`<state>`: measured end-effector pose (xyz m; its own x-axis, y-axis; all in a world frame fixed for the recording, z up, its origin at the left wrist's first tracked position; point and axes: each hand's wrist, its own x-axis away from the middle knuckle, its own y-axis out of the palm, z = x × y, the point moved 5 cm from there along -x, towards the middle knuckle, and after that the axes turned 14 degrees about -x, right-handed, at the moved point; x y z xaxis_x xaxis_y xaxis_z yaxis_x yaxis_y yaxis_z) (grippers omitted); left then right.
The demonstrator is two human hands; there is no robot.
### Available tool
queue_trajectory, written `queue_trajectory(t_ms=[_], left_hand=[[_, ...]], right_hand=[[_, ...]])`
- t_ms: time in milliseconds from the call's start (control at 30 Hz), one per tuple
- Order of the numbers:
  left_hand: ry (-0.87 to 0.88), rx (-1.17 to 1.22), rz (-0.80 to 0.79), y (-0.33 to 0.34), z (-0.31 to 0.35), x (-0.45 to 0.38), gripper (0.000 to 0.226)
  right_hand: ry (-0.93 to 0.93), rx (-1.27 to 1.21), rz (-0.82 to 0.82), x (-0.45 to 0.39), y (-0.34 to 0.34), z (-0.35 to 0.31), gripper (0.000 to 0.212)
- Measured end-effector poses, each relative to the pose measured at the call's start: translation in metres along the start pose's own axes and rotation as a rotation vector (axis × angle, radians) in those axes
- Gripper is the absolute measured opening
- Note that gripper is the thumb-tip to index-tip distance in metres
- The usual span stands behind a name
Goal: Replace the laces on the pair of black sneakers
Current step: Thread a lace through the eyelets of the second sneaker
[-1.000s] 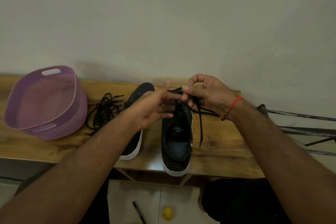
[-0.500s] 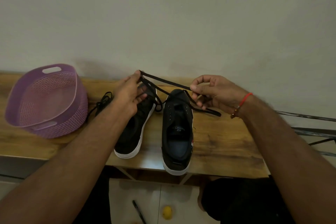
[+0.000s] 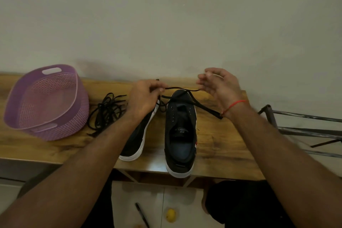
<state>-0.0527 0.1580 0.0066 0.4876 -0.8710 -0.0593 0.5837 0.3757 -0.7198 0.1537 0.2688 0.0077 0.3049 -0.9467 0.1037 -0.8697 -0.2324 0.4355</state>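
A long wooden table (image 3: 218, 146) is set against a plain wall, and on its left part a purple perforated plastic basket (image 3: 46, 102) is tilted toward the viewer. Two forearms are stretched forward over the near edge of the table. Two black sneakers with white soles are placed side by side near the middle: the right sneaker (image 3: 180, 133) lies open to view, toe toward the wall, its eyelet rows visible, while the left sneaker (image 3: 136, 139) is largely covered by the left forearm. The left hand (image 3: 142, 100) is held above the toe of the left sneaker, knuckles up, and a black lace (image 3: 187, 101) is pinched between its curled fingers and thumb. The lace is crossed over the toe of the right sneaker, and one flat end is trailed to the right across the table to a spot beside the right wrist. The right hand (image 3: 216, 85) is raised past the toe of the right sneaker, palm turned leftward, fingers loosely spread and blurred; the lace passes close to its fingertips, but whether it is touched cannot be told. A red thread bracelet (image 3: 234, 106) is worn on the right wrist. A loose tangle of black laces (image 3: 106, 112) is left between the basket and the left sneaker. On the floor below, a pen (image 3: 142, 214) and a small yellow object (image 3: 170, 214) are seen.
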Motion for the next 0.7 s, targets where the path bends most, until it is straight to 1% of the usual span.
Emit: queue_trajectory(t_ms=[67,133,167,200,233,333,400,500,567,700], left_hand=[[0.109,-0.227,-0.044,0.009,0.007,0.007,0.024],[0.191,-0.38,-0.105,0.023,0.011,0.016,0.034],[0.207,-0.441,-0.132,0.03,0.011,0.02,0.04],[0.2,-0.504,-0.164,0.036,0.008,0.022,0.044],[0.174,-0.559,-0.202,0.039,0.006,0.024,0.045],[0.081,-0.571,-0.31,0.042,-0.001,0.025,0.041],[0.069,-0.587,-0.372,0.04,0.0,0.025,0.036],[0.052,-0.647,-0.474,0.038,0.002,0.032,0.032],[0.047,-0.656,-0.521,0.038,0.003,0.037,0.03],[0.035,-0.55,-0.552,0.032,0.0,0.035,0.031]], right_hand=[[0.015,0.317,-0.205,0.004,0.012,0.014,0.023],[0.077,0.681,-0.449,0.011,0.022,0.034,0.036],[0.092,0.895,-0.542,0.015,0.024,0.042,0.041],[0.088,1.059,-0.587,0.018,0.025,0.047,0.046],[0.089,1.138,-0.597,0.02,0.025,0.049,0.05],[0.171,1.106,-0.593,0.022,0.024,0.048,0.059],[0.238,1.105,-0.624,0.022,0.023,0.046,0.063],[0.301,1.178,-0.676,0.026,0.019,0.046,0.064],[0.288,1.217,-0.692,0.027,0.017,0.048,0.06],[0.225,1.163,-0.636,0.022,0.016,0.043,0.037]])
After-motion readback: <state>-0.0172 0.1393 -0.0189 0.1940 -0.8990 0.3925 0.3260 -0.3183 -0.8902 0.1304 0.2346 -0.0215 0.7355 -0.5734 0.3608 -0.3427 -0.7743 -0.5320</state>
